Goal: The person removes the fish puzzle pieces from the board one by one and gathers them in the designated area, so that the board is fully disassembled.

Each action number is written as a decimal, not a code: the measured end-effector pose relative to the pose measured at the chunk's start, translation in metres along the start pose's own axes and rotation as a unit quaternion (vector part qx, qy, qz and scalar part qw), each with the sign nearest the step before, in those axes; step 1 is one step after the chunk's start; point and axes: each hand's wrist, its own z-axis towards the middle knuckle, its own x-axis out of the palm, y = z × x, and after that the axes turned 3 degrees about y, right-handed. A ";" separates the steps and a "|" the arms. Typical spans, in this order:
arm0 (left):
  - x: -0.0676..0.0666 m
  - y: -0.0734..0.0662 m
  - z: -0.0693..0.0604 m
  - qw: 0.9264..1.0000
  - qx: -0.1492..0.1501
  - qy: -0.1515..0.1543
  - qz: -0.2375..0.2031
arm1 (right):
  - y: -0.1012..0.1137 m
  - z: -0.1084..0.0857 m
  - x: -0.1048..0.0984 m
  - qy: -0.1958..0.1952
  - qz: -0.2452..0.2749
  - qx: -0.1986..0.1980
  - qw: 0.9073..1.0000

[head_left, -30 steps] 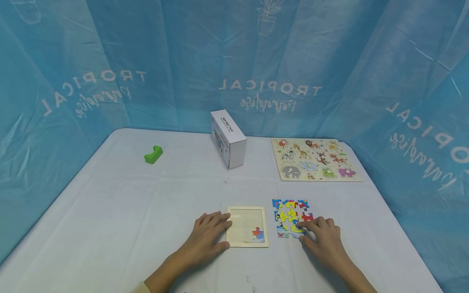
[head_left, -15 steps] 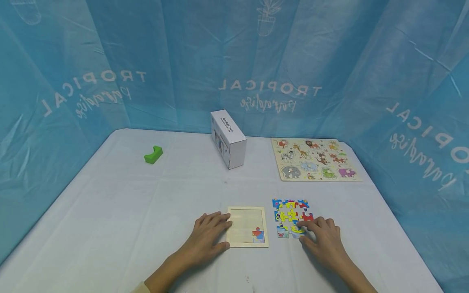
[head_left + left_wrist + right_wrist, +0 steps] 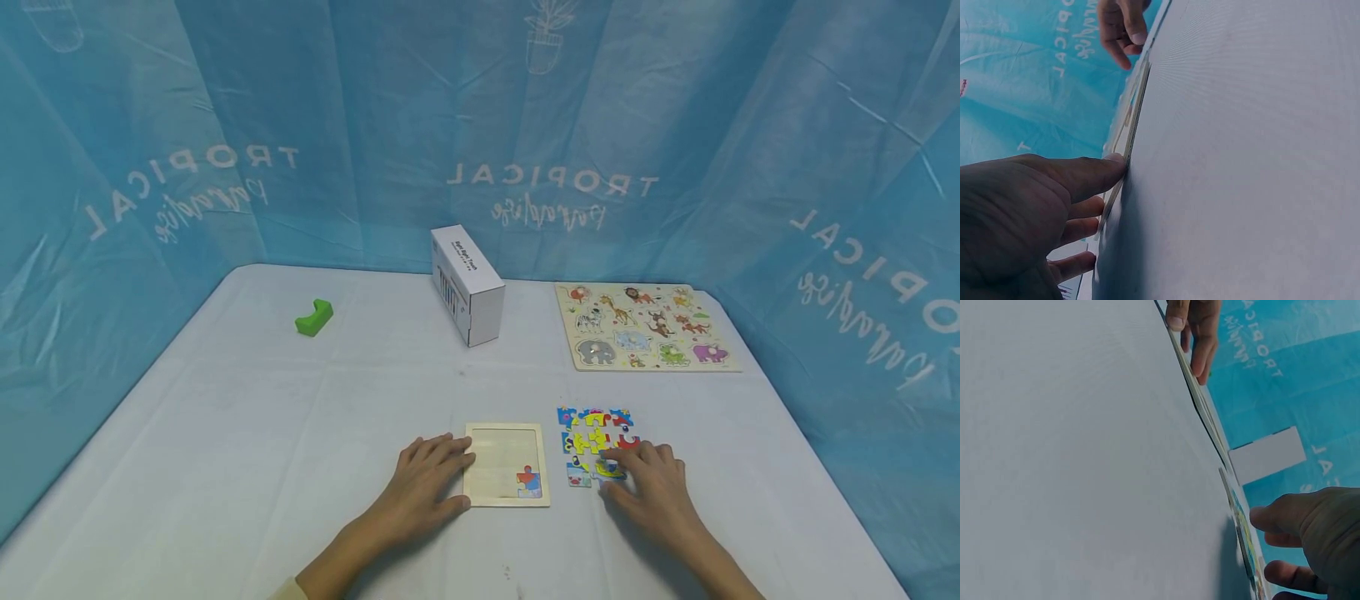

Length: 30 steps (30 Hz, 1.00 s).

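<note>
In the head view my left hand (image 3: 427, 483) rests at the left side of a square wooden puzzle tray (image 3: 469, 467), its fingertips and thumb touching the frame. The left wrist view shows the thumb (image 3: 1094, 172) against the tray's edge, the fingers extended. One red and blue jigsaw piece (image 3: 528, 483) lies in the tray's lower right corner. Over a cluster of loose jigsaw pieces (image 3: 592, 440) hovers my right hand (image 3: 652, 492), thumb and index finger apart above a yellow and blue piece (image 3: 611, 471). The right wrist view shows the thumb (image 3: 1272, 515) slightly off the pieces.
A white box (image 3: 480, 292) stands at the back middle of the white-covered table. An animal peg puzzle board (image 3: 645, 327) lies at the back right. Far left is a green curved block (image 3: 314, 317). Blue printed curtains (image 3: 390, 108) surround the table.
My right hand has shifted slightly left over the jigsaw pieces, uncovering some of the red piece on the right. The left hand and the tray have stayed in place.
</note>
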 end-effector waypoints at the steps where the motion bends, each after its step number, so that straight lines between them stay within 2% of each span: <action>1: 0.000 0.000 0.000 1.000 0.001 0.000 0.000 | 0.002 0.000 0.001 -0.003 0.002 -0.005 1.000; 13: 0.000 0.000 0.000 1.000 0.002 -0.004 -0.003 | 0.019 0.006 0.015 -0.043 0.020 -0.091 0.995; 23: 0.002 0.000 0.000 1.000 0.007 -0.024 0.018 | 0.036 0.010 0.028 -0.059 0.033 -0.159 0.985; 30: 0.003 0.001 0.000 1.000 0.005 -0.022 0.018 | 0.045 0.014 0.034 -0.067 0.035 -0.193 0.978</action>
